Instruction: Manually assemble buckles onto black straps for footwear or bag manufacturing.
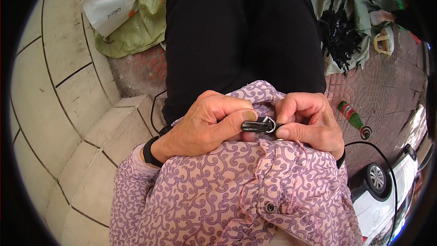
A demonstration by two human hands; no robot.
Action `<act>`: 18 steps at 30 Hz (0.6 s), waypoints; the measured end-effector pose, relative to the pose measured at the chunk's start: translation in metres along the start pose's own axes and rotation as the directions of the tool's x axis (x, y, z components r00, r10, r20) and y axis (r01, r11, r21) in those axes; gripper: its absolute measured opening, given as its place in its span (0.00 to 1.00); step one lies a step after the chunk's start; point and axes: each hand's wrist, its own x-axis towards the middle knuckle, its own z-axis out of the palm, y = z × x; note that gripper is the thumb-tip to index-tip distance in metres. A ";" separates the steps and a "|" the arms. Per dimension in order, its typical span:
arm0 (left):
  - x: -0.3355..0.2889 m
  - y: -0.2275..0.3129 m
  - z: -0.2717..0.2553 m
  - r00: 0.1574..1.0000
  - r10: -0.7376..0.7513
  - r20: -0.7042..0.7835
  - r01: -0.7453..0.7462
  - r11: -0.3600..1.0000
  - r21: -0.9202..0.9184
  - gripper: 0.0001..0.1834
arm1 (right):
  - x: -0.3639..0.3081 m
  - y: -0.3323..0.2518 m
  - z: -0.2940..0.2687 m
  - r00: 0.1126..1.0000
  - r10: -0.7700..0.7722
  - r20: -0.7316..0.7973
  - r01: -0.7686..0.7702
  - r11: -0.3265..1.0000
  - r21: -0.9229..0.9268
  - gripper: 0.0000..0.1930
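Seen from my head, a small, glossy black strap-like piece with a silver metal loop (253, 126) sits above my pink shirt with purple scrolls (214, 191). My left hand (207, 123) clamps its left end between thumb and fingers; my right hand (314, 120) pinches the other end, thumb against forefinger. Beyond my black cloth trousers (241, 32), at right, thin black pieces (340, 36) lie heaped on a grey-green sack (363, 48).

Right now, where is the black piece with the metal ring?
In the head view, the black piece is just right of centre, held between the left hand and the right hand, over the patterned garment.
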 end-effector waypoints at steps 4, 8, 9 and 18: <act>0.006 0.004 -0.005 0.992 -0.128 0.011 0.125 0.947 -0.295 0.13 | 0.004 -0.002 0.006 0.997 -0.048 -0.063 0.055 0.991 0.123 0.04; 0.008 0.011 0.000 0.997 -0.076 0.020 0.079 0.970 -0.228 0.25 | 0.004 -0.001 0.007 0.999 -0.032 -0.041 0.037 0.991 0.132 0.04; 0.010 0.010 0.001 0.997 -0.078 0.019 0.081 0.971 -0.227 0.25 | 0.004 -0.002 0.008 0.999 -0.032 -0.040 0.038 0.990 0.135 0.04; 0.017 0.003 0.008 0.963 0.269 -0.028 -0.262 0.955 0.138 0.15 | 0.006 -0.007 0.007 0.997 0.071 -0.034 -0.069 0.996 0.065 0.04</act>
